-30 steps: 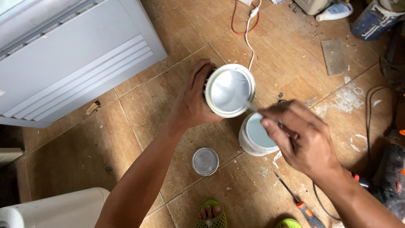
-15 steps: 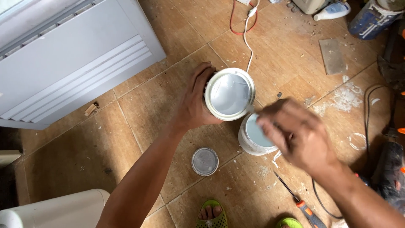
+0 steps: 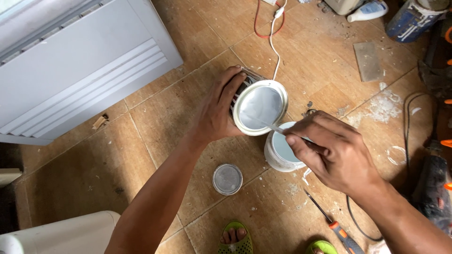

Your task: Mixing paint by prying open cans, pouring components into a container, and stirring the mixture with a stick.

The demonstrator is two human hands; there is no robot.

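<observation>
Hands busy: left [image 3: 217, 110] grips round light fixture [image 3: 260, 107] (tilted), right [image 3: 332, 151] pinches thin tool [image 3: 268, 125] against its face.

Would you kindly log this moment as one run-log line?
left hand: grips tilted paint can | right hand: holds thin tool over white tub | lid: on floor
</observation>
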